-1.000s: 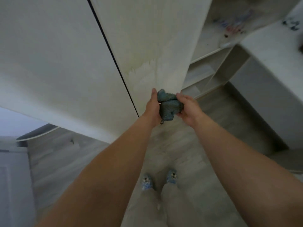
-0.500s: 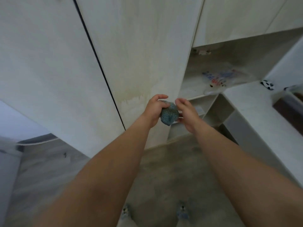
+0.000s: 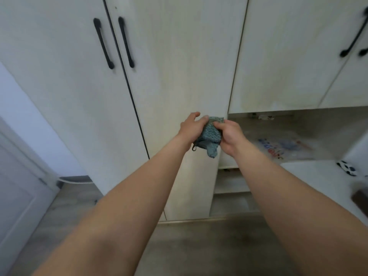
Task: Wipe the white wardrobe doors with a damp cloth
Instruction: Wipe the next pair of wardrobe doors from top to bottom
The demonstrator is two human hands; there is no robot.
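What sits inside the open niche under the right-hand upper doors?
A clear plastic bag with red and blue print lies in the open niche. Its contents are too blurred to tell.

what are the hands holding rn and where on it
Both grip the bunched teal cloth: left hand on its left side, right hand on its right, a corner hanging below.
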